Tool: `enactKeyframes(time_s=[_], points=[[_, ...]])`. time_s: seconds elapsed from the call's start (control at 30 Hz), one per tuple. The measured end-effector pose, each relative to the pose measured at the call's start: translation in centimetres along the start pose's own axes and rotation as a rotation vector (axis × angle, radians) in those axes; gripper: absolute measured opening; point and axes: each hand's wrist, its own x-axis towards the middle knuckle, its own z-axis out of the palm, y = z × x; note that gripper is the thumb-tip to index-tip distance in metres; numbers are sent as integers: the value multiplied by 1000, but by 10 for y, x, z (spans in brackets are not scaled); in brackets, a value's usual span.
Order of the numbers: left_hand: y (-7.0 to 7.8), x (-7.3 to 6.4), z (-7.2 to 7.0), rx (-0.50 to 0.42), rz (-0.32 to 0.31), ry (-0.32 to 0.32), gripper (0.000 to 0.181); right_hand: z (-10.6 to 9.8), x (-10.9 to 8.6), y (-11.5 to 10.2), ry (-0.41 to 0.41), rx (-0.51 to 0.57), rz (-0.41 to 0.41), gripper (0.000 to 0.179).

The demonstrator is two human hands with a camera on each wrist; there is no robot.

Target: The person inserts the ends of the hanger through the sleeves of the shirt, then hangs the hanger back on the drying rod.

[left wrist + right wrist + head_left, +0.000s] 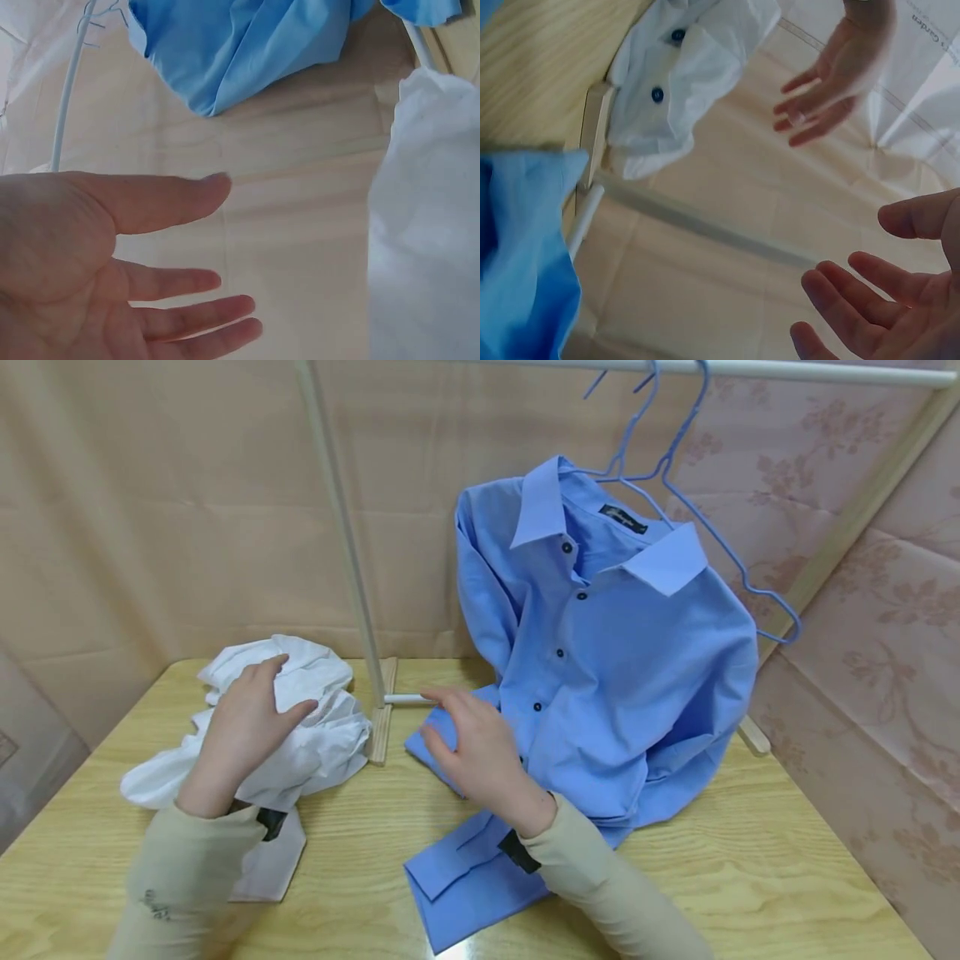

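Observation:
A blue button-up shirt [600, 693] hangs by its collar from a blue hanger [630, 427], with its lower part and sleeves resting on the table. A crumpled white shirt [330, 718] lies at the left; dark buttons on it show in the right wrist view. My left hand [251, 718] is held over the white shirt, fingers spread and thumb apart, with nothing in it. My right hand [480, 752] is in front of the blue shirt's left side, overlapping it in the head view. Its fingers [855, 300] are loosely bent, and no object is between them.
A white rack rail [787, 370] crosses the top, with an upright post [341, 527] between the two shirts. A second blue hanger [720, 539] hangs at the right of the collar. The wooden table [360, 877] ends at cloth walls [187, 527].

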Motion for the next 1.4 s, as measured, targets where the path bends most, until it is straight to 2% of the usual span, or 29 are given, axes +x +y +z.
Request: enactKeyframes(time_s=[0.13,0.23,0.37,0.47,0.57,0.7,0.93,1.17,1.4], points=[[-4,0,-3,10,30,28,57,12,6,-6,-101,-27,17,41],[-8,0,-6,10,41,2,55,21,11,-11,-197,-69,31,45],[-16,2,-9,17,31,-166,65,31,16,-19,-324,-141,40,50],[-24,4,-9,72,32,-286,78,39,20,-23,-386,-164,49,52],[-29,4,-7,145,34,-310,84,46,25,-24,-413,-104,85,51],[-32,4,-6,186,20,-313,86,55,31,-23,-436,1,144,51],[-34,3,-2,218,-6,-402,95,77,40,-16,-491,21,205,54],[-43,7,13,218,3,-488,98,94,47,-10,-588,98,209,62],[-41,9,20,264,8,-559,94,109,51,-3,-631,121,199,66]])
